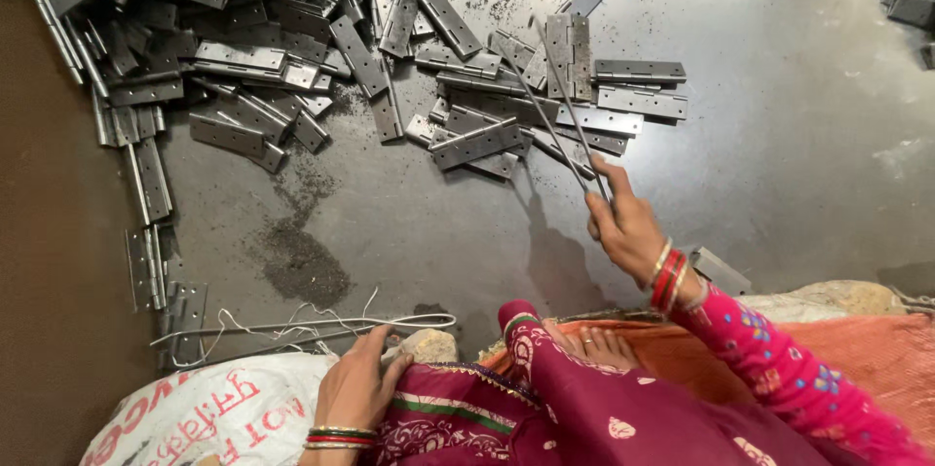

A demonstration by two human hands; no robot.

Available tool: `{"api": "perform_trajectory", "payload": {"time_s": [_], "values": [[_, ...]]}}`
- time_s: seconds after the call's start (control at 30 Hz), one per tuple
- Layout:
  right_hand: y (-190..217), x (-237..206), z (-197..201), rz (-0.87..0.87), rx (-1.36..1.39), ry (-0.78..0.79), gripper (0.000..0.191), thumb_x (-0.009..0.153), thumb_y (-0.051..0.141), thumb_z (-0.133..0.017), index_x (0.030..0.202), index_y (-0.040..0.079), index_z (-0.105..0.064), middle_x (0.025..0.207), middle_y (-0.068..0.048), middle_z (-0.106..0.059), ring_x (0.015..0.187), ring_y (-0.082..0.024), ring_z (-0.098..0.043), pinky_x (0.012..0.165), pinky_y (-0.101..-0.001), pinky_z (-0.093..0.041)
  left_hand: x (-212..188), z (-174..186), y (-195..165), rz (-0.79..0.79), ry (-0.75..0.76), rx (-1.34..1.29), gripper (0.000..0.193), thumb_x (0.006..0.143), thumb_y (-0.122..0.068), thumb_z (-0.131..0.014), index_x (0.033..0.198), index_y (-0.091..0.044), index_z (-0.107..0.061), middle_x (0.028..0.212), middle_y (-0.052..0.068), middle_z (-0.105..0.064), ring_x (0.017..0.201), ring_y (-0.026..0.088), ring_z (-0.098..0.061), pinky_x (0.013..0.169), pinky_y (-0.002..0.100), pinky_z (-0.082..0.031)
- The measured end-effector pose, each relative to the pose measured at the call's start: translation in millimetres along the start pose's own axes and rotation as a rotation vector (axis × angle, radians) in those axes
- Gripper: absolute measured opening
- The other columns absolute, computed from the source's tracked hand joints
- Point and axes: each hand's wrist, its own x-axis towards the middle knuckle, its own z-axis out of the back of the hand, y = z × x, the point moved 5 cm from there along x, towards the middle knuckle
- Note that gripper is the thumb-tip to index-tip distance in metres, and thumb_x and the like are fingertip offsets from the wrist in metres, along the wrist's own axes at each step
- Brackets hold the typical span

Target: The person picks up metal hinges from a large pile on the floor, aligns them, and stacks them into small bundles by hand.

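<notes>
Left hand (355, 383) rests loosely open on a white sack (209, 412), fingertips at a wire bundle (312, 328). Right hand (623, 223) grips two thin rods (555, 106), tips over the hinge pile (390, 47) on the grey floor (779, 154).

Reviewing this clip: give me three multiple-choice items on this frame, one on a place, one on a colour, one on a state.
1. Where does the left hand rest?
A. on the hinge pile
B. on the white sack, by the loose wire
C. in the air

2. What colour is the sleeve on the right arm?
A. pink
B. blue
C. black

3. How is the right hand?
A. flat and empty
B. closed on two thin metal rods
C. out of view

Answers: 1 B, the fingers lie on the white sack beside the loose wire. 2 A, it is pink with small patterns. 3 B, the thin metal rods rise from its grip over the hinge pile.
</notes>
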Motion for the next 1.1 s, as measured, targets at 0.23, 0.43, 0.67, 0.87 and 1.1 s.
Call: {"api": "perform_trajectory", "payload": {"time_s": [0.23,0.43,0.67,0.87,1.1], "values": [[27.1,178.9,-77.0,0.083,-0.071,0.023,0.046,0.105,0.02,-0.05,0.147,0.012,-0.033,0.064,-0.01,-0.064,0.058,-0.028,-0.067,0.055,-0.0436,-0.053,0.4,8.5,-5.0,0.015,0.008,-0.019,0.044,0.089,-0.041,-0.068,0.126,-0.019,-0.059,0.116,0.008,-0.072,0.104,0.035,-0.069,0.085,0.048,-0.054],[7.5,94.3,-76.6,0.156,-0.209,0.263,0.045,0.104,0.02,-0.047,0.145,0.013,-0.031,0.064,-0.025,-0.062,0.061,-0.045,-0.065,0.06,-0.0547,-0.049,3.6,11.5,-9.0,-0.04,-0.038,-0.044,0.049,0.087,-0.038,-0.069,0.129,-0.015,-0.057,0.117,0.011,-0.071,0.102,0.038,-0.068,0.083,0.048,-0.054],[14.0,-11.7,-21.6,0.129,-0.254,0.322,0.047,0.104,0.021,-0.049,0.148,0.015,-0.032,0.065,-0.02,-0.063,0.066,-0.04,-0.066,0.063,-0.052,-0.049,-2.8,12.5,-9.3,-0.047,-0.035,-0.001,0.046,0.09,-0.039,-0.068,0.127,-0.015,-0.058,0.115,0.012,-0.072,0.101,0.038,-0.068,0.083,0.048,-0.054],[-4.0,-43.5,-1.4,-0.011,-0.054,0.208,0.049,0.104,0.02,-0.048,0.151,0.02,-0.034,0.056,-0.009,-0.055,0.048,-0.021,-0.056,0.046,-0.042,-0.049,4.5,18.6,-13.0,-0.14,-0.195,-0.07,0.047,0.088,-0.037,-0.069,0.126,-0.01,-0.061,0.113,0.016,-0.072,0.101,0.038,-0.069,0.082,0.047,-0.054],[-50.0,42.7,83.9,0.034,-0.638,-0.147,0.053,0.114,0.029,-0.054,0.163,0.017,-0.037,0.079,-0.019,-0.068,0.072,-0.039,-0.065,0.065,-0.0514,-0.05,62.5,-16.1,-37.9,-0.209,-0.225,-0.32,0.047,0.09,-0.039,-0.072,0.12,-0.003,-0.066,0.117,0.017,-0.073,0.104,0.031,-0.074,0.092,0.041,-0.056]]}}
